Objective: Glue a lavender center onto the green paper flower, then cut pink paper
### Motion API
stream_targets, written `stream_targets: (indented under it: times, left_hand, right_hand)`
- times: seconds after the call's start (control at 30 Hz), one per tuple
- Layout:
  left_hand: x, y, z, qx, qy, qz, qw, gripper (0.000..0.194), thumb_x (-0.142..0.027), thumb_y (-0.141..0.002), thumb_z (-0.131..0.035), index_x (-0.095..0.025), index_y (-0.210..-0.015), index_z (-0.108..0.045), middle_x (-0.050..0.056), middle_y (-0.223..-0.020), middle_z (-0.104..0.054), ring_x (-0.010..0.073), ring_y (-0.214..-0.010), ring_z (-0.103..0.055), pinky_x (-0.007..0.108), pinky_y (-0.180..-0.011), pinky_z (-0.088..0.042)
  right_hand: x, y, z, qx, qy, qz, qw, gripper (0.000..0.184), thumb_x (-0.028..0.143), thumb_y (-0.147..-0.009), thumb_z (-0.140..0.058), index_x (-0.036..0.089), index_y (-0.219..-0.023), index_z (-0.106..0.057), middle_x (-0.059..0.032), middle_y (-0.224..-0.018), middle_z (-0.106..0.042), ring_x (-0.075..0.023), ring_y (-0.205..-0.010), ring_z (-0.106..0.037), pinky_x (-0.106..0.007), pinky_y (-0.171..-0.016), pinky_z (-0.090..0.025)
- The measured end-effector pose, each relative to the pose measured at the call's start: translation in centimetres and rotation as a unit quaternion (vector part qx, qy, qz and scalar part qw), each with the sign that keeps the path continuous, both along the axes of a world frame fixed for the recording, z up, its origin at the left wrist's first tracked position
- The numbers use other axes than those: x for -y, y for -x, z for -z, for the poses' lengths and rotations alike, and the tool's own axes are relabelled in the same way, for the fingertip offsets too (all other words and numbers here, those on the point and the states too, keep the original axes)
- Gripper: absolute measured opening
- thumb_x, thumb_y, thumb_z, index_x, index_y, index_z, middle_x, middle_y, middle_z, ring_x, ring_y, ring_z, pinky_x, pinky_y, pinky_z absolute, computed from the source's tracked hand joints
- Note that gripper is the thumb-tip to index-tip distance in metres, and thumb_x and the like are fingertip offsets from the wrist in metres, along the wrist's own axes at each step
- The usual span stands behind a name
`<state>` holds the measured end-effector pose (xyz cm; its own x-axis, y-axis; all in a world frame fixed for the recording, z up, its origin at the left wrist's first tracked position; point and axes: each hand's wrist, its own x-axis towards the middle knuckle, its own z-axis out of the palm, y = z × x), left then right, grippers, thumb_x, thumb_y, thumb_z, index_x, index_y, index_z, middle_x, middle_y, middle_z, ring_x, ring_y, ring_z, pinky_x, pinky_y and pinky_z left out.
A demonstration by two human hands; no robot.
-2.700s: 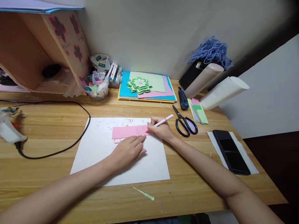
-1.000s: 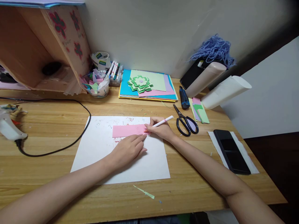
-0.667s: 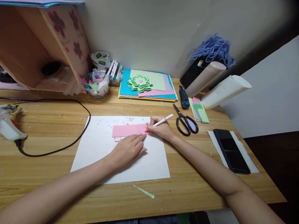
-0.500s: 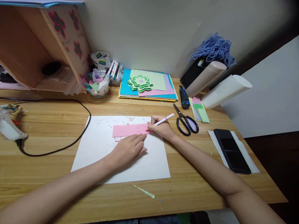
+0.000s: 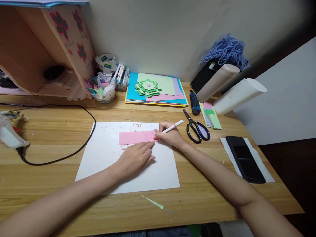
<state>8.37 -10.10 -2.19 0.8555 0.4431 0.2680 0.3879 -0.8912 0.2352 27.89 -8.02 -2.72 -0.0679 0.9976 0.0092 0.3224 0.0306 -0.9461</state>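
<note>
A pink paper strip (image 5: 133, 138) lies across the upper part of a white sheet (image 5: 103, 168) that bears reddish and dark marks. My left hand (image 5: 137, 158) rests flat with its fingers out, the fingertips touching the strip's lower edge. Pinched in my right hand (image 5: 169, 135) is a white marker pen (image 5: 173, 126) with a pink band, its tip down at the strip's right end. Faint drawn lines show on the pink paper there; my fingers partly cover that end. Black-handled scissors (image 5: 196, 126) lie just right of my right hand.
Behind stands a stack of coloured paper (image 5: 132, 89) topped by a green layered paper flower (image 5: 148, 87). A tub of scraps (image 5: 101, 92), a utility knife (image 5: 195, 102) and a phone (image 5: 244, 159) surround the work. A glue gun (image 5: 11, 133) trails its black cord (image 5: 81, 153) toward the sheet.
The marker and my right hand have shifted very slightly to the left. My left hand and the pink strip look unmoved.
</note>
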Motion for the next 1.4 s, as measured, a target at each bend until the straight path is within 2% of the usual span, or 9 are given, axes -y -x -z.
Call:
stream_targets:
  times: [0.5,1.0,1.4]
  left_hand:
    - [0.02,0.04,-0.06,-0.001,0.004,-0.001,1.0,0.024,-0.028,-0.09,-0.038,-0.011,-0.087,-0.056,0.012,-0.117,-0.057,0.0228,-0.102,-0.055,0.039,-0.082,-0.05]
    - [-0.01,-0.04,0.14,0.001,0.001,0.0,1.0,0.025,-0.028,-0.09,-0.038,-0.011,-0.088,-0.056,0.012,-0.117,-0.057,0.0227,-0.102,-0.055,0.038,-0.082,-0.05]
    - [0.05,0.03,0.1,0.005,-0.013,0.0,1.0,0.024,-0.028,-0.089,-0.039,-0.011,-0.088,-0.056,0.011,-0.116,-0.058,0.0229,-0.1,-0.057,0.038,-0.08,-0.051]
  right_hand:
    - [-0.05,-0.14,0.03,0.01,-0.008,-0.014,1.0,0.03,0.021,-0.068,-0.058,0.018,-0.049,-0.036,0.0057,-0.043,-0.045,-0.0072,-0.042,-0.043,-0.018,-0.042,-0.031]
    - [-0.23,0.04,-0.17,0.025,-0.03,0.03,0.999,0.028,0.019,-0.068,-0.055,0.018,-0.048,-0.036,0.0057,-0.044,-0.043,-0.0073,-0.043,-0.041,-0.019,-0.042,-0.03]
    - [-0.2,-0.2,0.1,0.009,-0.012,0.007,1.0,0.027,0.016,-0.065,-0.055,0.019,-0.047,-0.034,0.0064,-0.043,-0.042,-0.0076,-0.042,-0.042,-0.019,-0.041,-0.031]
